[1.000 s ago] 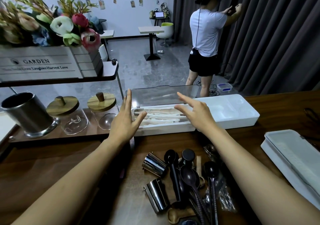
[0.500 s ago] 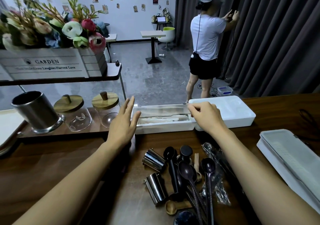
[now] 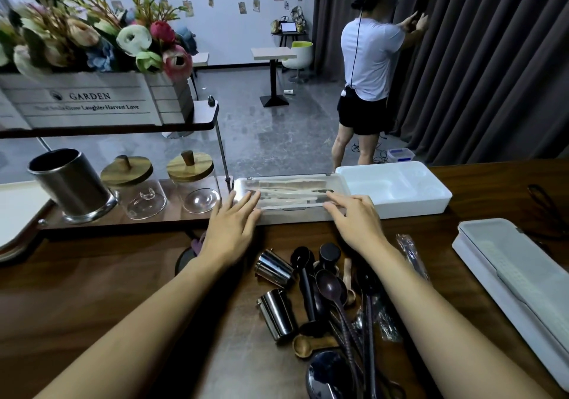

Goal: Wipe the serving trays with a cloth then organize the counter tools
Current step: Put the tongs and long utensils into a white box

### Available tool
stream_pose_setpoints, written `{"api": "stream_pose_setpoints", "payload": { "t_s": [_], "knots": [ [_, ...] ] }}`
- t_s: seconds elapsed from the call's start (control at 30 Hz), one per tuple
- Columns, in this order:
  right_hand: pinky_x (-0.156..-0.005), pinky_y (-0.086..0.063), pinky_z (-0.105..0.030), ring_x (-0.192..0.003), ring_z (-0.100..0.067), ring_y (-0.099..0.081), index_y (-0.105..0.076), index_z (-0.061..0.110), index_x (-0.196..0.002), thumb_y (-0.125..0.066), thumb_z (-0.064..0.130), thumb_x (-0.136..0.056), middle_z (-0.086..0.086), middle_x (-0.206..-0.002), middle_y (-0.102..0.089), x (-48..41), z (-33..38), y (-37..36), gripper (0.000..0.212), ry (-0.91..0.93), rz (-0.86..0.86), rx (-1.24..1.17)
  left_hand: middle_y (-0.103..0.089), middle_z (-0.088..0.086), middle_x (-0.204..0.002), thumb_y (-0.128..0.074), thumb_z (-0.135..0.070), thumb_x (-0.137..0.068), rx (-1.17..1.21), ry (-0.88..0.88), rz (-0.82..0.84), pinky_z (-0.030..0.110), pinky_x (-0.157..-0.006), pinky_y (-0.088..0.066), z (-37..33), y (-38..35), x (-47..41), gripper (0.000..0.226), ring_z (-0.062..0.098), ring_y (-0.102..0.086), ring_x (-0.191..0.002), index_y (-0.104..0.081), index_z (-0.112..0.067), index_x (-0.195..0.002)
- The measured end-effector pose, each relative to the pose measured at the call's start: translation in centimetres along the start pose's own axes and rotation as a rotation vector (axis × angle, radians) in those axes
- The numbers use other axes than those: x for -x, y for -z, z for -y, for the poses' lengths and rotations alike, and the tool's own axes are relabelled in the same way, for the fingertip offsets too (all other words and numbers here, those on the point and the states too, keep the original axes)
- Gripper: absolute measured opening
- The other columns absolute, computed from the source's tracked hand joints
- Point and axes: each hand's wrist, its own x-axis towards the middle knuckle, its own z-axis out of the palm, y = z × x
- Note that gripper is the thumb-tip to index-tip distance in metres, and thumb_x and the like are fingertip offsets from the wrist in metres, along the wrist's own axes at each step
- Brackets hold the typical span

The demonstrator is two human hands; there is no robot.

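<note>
Far left of the clear-lidded box (image 3: 289,197) stands a steel canister (image 3: 72,183), and nearer to the box are two glass jars (image 3: 137,189) with wooden lids. The left hand (image 3: 229,229) lies flat on the box's left end, fingers straight, gripping nothing. Pale wooden utensils show through the lid (too blurred to tell their kind). In front of the box, on the wooden counter (image 3: 92,291), lies a heap of dark spoons (image 3: 329,288) and two steel cups (image 3: 277,314). The right hand (image 3: 357,223) rests on the box's right end, fingers stretched out, holding nothing. An open white tray (image 3: 400,197) sits against the box's right side. Far right of the box sits a second white box (image 3: 517,272), closed.
</note>
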Motion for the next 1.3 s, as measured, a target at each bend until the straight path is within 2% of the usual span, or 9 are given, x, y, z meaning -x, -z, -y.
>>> {"api": "stream_pose_setpoints", "payload": {
  "t_s": [0.07, 0.17, 0.37, 0.5, 0.6, 0.73, 0.87, 1.17, 1.3],
  "knots": [
    [-0.105, -0.037, -0.036, -0.133, -0.02, -0.041, -0.06, 0.031, -0.14, -0.055, 0.044, -0.101, 0.0, -0.135, -0.061, 0.3, 0.2, 0.1, 0.041, -0.007, -0.004, 0.021, -0.026, -0.006, -0.167, -0.016, -0.07, -0.096, -0.004, 0.0, 0.047, 0.047, -0.127, -0.004, 0.5, -0.6, 0.2, 0.071, 0.022, -0.009, -0.158, -0.024, -0.04, -0.16],
    [-0.108, -0.039, -0.04, -0.13, -0.019, -0.043, -0.06, 0.03, -0.139, -0.053, 0.045, -0.101, 0.006, -0.14, -0.059, 0.4, -0.2, 0.0, 0.042, 0.016, -0.015, 0.073, -0.018, -0.007, -0.169, -0.015, -0.074, -0.093, -0.039, -0.006, 0.063, 0.048, -0.127, 0.001, 0.7, -1.1, 0.3, 0.075, 0.02, -0.003, -0.158, -0.021, -0.04, -0.16],
    [-0.111, -0.036, -0.043, -0.134, -0.017, -0.038, -0.054, 0.031, -0.144, -0.052, 0.041, -0.101, 0.015, -0.148, -0.052, 0.4, -0.6, -1.0, 0.044, 0.042, 0.01, 0.19, -0.014, -0.007, -0.17, -0.011, -0.074, -0.093, -0.081, -0.014, 0.077, 0.052, -0.127, 0.001, 0.8, -1.1, 0.5, 0.078, 0.02, 0.0, -0.158, -0.021, -0.039, -0.161],
    [-0.115, -0.034, -0.038, -0.138, -0.016, -0.039, -0.059, 0.03, -0.141, -0.053, 0.035, -0.102, 0.014, -0.147, -0.053, 0.3, -0.4, -0.3, 0.04, 0.02, 0.038, 0.105, -0.013, -0.006, -0.171, -0.022, -0.069, -0.101, -0.059, -0.001, 0.1, 0.052, -0.126, 0.001, 0.5, -0.6, 0.3, 0.067, 0.019, 0.001, -0.158, -0.022, -0.039, -0.161],
    [-0.113, -0.036, -0.035, -0.139, -0.016, -0.045, -0.063, 0.031, -0.137, -0.055, 0.032, -0.101, 0.009, -0.145, -0.057, 1.1, -0.2, 0.6, 0.036, 0.004, 0.001, -0.002, -0.014, -0.003, -0.17, -0.029, -0.063, -0.102, 0.018, -0.007, 0.071, 0.05, -0.125, 0.003, 0.5, 0.2, 0.7, 0.063, 0.02, 0.0, -0.158, -0.026, -0.036, -0.16],
    [-0.115, -0.036, -0.037, -0.143, -0.017, -0.042, -0.063, 0.033, -0.137, -0.053, 0.033, -0.103, 0.006, -0.145, -0.057, 4.0, -0.1, 1.6, 0.035, -0.068, -0.05, -0.074, -0.018, -0.002, -0.169, -0.025, -0.071, -0.098, 0.146, -0.051, 0.034, 0.046, -0.128, -0.004, -0.3, 1.3, 1.7, 0.072, 0.019, -0.005, -0.158, -0.028, -0.035, -0.16],
    [-0.105, -0.037, -0.024, -0.135, -0.017, -0.05, -0.061, 0.029, -0.139, -0.052, 0.035, -0.104, 0.006, -0.144, -0.058, 7.5, 0.1, 3.1, 0.037, -0.141, -0.098, -0.129, -0.021, -0.008, -0.169, -0.036, -0.067, -0.096, 0.351, -0.068, 0.052, 0.041, -0.127, -0.018, -3.5, 2.3, 2.9, 0.071, 0.011, -0.01, -0.157, -0.028, -0.037, -0.16],
    [-0.103, -0.035, -0.023, -0.135, -0.017, -0.048, -0.055, 0.04, -0.142, -0.053, 0.045, -0.102, 0.004, -0.146, -0.055, 14.1, -1.3, 5.5, 0.041, -0.291, -0.142, -0.22, -0.018, -0.02, -0.167, -0.043, -0.07, -0.095, 0.564, -0.273, 0.165, 0.029, -0.121, -0.022, -11.2, 4.1, 4.9, 0.073, -0.001, -0.017, -0.152, -0.019, -0.047, -0.16],
    [-0.113, -0.04, -0.035, -0.133, -0.012, -0.052, -0.053, 0.046, -0.141, -0.053, 0.054, -0.098, 0.011, -0.143, -0.058, 16.2, -2.3, 7.0, 0.044, -0.301, -0.168, -0.222, -0.021, -0.019, -0.167, -0.045, -0.07, -0.092, 0.598, -0.36, 0.205, 0.024, -0.12, -0.021, -14.9, 4.1, 5.9, 0.078, 0.0, -0.018, -0.153, -0.019, -0.044, -0.16]
  ]
}}
